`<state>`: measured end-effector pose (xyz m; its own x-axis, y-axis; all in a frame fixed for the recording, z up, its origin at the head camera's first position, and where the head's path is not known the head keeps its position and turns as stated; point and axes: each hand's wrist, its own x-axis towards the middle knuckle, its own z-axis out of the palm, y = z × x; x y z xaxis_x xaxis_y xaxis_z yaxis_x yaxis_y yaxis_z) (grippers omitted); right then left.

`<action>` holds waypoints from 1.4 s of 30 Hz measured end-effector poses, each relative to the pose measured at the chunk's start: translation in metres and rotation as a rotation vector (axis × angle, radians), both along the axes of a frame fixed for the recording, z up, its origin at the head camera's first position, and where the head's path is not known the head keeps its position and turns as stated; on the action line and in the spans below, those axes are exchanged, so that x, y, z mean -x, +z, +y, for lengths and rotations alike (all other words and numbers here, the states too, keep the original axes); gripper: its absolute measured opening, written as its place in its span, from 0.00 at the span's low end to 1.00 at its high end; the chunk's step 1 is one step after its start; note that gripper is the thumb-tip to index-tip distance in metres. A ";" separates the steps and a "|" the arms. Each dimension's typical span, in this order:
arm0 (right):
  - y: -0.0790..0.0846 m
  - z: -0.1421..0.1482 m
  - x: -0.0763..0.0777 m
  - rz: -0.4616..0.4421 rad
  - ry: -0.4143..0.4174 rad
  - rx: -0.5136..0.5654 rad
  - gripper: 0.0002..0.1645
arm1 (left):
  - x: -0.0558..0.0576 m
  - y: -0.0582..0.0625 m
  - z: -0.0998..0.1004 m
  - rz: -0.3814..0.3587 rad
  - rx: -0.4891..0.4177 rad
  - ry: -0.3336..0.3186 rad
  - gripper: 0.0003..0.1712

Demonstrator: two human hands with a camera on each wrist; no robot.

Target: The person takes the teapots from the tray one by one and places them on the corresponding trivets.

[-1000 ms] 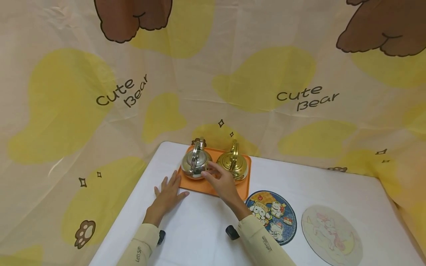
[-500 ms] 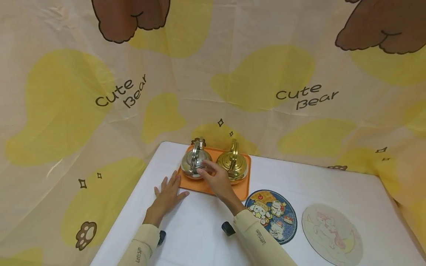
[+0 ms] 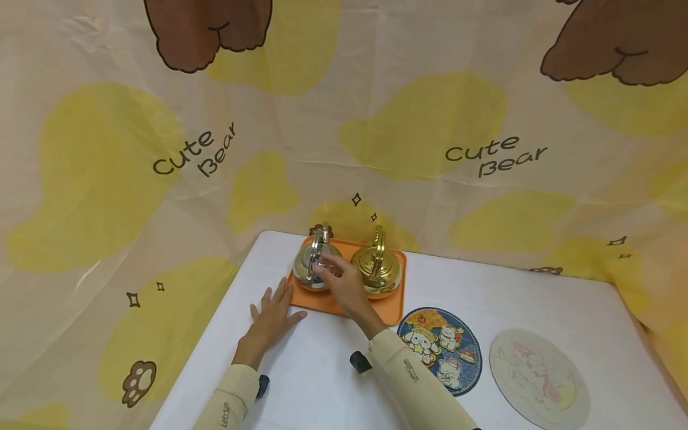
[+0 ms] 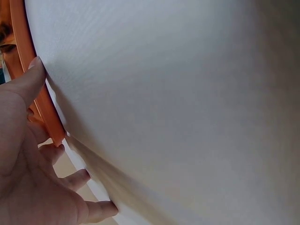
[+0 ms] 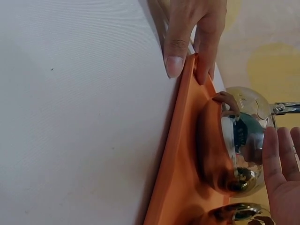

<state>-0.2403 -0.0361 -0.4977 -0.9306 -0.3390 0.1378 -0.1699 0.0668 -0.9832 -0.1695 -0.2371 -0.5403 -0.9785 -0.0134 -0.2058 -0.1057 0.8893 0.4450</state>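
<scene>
A shiny silver kettle point(image 3: 303, 270) and a gold kettle point(image 3: 389, 269) stand upright side by side on an orange tray point(image 3: 317, 301). My left hand point(image 3: 271, 322) lies spread at the tray's front left corner. In the left wrist view, this hand point(image 4: 23, 173) touches the orange rim, its fingers apart on the white cloth. In front of the silver kettle, my right hand point(image 3: 346, 289) hovers with fingers and thumb apart, close to the lower end of its handle. The right wrist view shows extended fingers point(image 5: 287, 152) beside the silver body, gripping nothing.
To the tray's right lie a round blue mat point(image 3: 466, 331) with cartoon bears and a pale round mat point(image 3: 510, 358). A patterned cloth point(image 3: 403, 119) hangs behind the white table point(image 3: 317, 370). A dark wrist device point(image 3: 359, 362) sits below my right sleeve.
My right hand has shifted left and slightly up, from between the kettles to in front of the silver one. The left hand, kettles and tray stay put.
</scene>
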 end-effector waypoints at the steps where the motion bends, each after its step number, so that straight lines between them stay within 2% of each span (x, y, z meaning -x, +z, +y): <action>1: 0.000 -0.001 0.001 -0.005 -0.003 -0.002 0.27 | 0.000 0.000 0.000 -0.001 0.002 0.000 0.50; 8: 0.001 -0.008 0.006 0.011 0.018 -0.004 0.25 | 0.000 0.000 -0.001 -0.001 0.001 0.013 0.51; 16: 0.001 -0.018 0.011 0.003 -0.008 -0.007 0.24 | 0.001 0.001 0.001 0.007 -0.007 0.009 0.50; 24: 0.004 -0.024 0.012 -0.008 0.013 -0.007 0.24 | 0.001 -0.002 0.000 0.015 0.001 0.010 0.50; 36: 0.006 -0.025 0.014 0.004 -0.017 -0.070 0.20 | 0.002 -0.005 0.001 0.023 0.001 0.006 0.50; 42: 0.005 -0.025 0.014 0.004 -0.010 -0.061 0.20 | 0.004 -0.007 -0.001 0.013 0.005 0.016 0.51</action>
<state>-0.2542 -0.0612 -0.4929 -0.9336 -0.3375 0.1204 -0.1725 0.1288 -0.9765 -0.1735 -0.2378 -0.5478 -0.9807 -0.0302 -0.1932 -0.1144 0.8898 0.4417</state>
